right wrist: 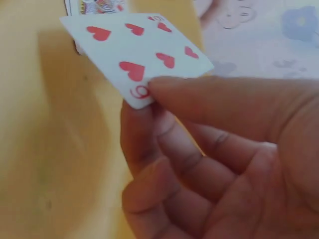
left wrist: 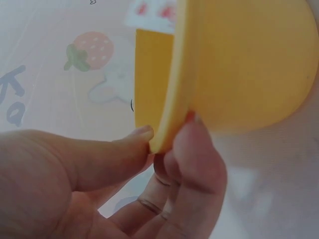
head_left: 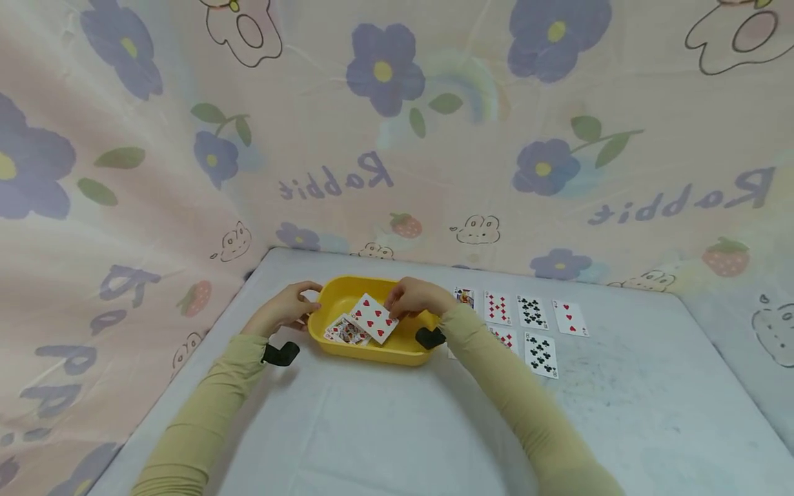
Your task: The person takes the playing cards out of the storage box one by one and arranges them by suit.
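While left hand (head_left: 287, 307) pinches tray rim (head_left: 375, 355), right hand (head_left: 422, 297) pinches heart six (head_left: 374, 319) between hands.

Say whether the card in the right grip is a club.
No, in the right wrist view the right grip pinches a six of hearts, marked in red.

Left sleeve (head_left: 205, 420): long, plain, yellowish-green, close-fitting, creased along the forearm. Right sleeve (head_left: 517, 393): I log a match in colour. Left wrist piece (head_left: 282, 354), right wrist piece (head_left: 429, 337): small, black, blocky, one per cuff. Left hand (head_left: 290, 306), right hand (head_left: 418, 297): bare.
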Demonstrator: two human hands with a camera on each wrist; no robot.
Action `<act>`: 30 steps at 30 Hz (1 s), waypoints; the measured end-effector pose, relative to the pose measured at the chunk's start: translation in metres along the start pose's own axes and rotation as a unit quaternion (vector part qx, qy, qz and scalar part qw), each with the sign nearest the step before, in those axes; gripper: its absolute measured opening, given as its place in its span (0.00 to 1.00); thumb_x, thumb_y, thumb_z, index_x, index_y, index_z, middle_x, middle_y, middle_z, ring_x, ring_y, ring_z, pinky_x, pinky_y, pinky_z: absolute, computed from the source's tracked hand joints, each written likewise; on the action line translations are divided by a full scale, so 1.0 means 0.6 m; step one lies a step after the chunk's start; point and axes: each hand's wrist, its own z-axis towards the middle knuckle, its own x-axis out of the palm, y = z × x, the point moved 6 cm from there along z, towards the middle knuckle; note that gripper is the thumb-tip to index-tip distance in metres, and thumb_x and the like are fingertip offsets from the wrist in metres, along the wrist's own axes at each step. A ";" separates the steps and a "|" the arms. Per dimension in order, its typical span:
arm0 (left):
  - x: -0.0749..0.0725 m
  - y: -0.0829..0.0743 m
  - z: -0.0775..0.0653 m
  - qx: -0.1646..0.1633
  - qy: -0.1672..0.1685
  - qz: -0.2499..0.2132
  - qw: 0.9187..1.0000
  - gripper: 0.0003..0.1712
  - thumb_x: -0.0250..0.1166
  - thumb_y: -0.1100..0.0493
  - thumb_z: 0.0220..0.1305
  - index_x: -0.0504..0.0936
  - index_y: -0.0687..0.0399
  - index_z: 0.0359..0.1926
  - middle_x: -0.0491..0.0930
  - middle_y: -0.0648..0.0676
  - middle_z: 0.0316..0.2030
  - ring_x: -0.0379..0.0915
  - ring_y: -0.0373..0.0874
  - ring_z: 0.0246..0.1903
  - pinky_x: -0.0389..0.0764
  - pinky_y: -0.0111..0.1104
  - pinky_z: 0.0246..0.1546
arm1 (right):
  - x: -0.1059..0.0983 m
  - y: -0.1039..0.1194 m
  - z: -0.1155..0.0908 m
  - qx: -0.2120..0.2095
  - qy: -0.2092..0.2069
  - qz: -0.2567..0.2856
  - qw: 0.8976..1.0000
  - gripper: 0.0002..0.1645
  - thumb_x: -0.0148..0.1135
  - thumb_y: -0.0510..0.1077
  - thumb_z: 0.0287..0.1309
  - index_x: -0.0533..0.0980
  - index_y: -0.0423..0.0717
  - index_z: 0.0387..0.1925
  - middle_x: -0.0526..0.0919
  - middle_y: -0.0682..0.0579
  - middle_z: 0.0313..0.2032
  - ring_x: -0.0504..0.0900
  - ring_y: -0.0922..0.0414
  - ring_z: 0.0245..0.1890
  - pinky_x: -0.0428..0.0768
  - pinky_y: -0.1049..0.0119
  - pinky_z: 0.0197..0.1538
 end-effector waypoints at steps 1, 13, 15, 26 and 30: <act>0.000 0.000 -0.001 0.002 0.000 0.001 1.000 0.26 0.55 0.63 0.71 0.62 0.56 0.68 0.74 0.67 0.42 0.76 0.49 0.28 0.83 0.39 0.30 | -0.007 -0.004 -0.006 -0.004 -0.007 0.006 1.000 0.06 0.68 0.38 0.54 0.80 0.42 0.35 0.83 0.51 0.29 0.79 0.57 0.30 0.78 0.63 0.37; -0.001 0.002 0.002 0.014 0.002 -0.003 1.000 0.26 0.55 0.63 0.70 0.62 0.55 0.67 0.73 0.64 0.39 0.76 0.47 0.27 0.83 0.40 0.32 | -0.081 -0.066 -0.109 -0.052 -0.056 0.119 0.990 0.11 0.64 0.39 0.58 0.78 0.36 0.41 0.83 0.48 0.32 0.78 0.50 0.33 0.75 0.68 0.31; -0.001 0.002 0.001 0.016 0.001 0.000 1.000 0.26 0.55 0.63 0.71 0.62 0.55 0.68 0.74 0.65 0.39 0.76 0.48 0.28 0.83 0.41 0.32 | -0.094 -0.083 -0.134 -0.062 -0.065 0.137 0.986 0.12 0.63 0.39 0.59 0.76 0.35 0.42 0.82 0.47 0.32 0.77 0.52 0.31 0.76 0.68 0.33; 0.004 0.001 -0.001 0.012 0.008 -0.002 1.000 0.27 0.55 0.63 0.70 0.61 0.57 0.67 0.74 0.65 0.38 0.76 0.49 0.27 0.83 0.42 0.32 | -0.159 -0.244 -0.285 -0.030 -0.125 0.167 0.978 0.21 0.60 0.41 0.64 0.69 0.29 0.49 0.81 0.46 0.37 0.79 0.49 0.39 0.79 0.63 0.40; 0.002 -0.001 0.000 0.013 0.005 -0.001 1.000 0.27 0.55 0.64 0.70 0.61 0.57 0.67 0.74 0.67 0.40 0.77 0.50 0.28 0.83 0.41 0.32 | -0.177 -0.306 -0.331 0.000 -0.147 0.176 0.973 0.23 0.60 0.42 0.64 0.67 0.28 0.52 0.80 0.49 0.36 0.79 0.53 0.36 0.79 0.62 0.40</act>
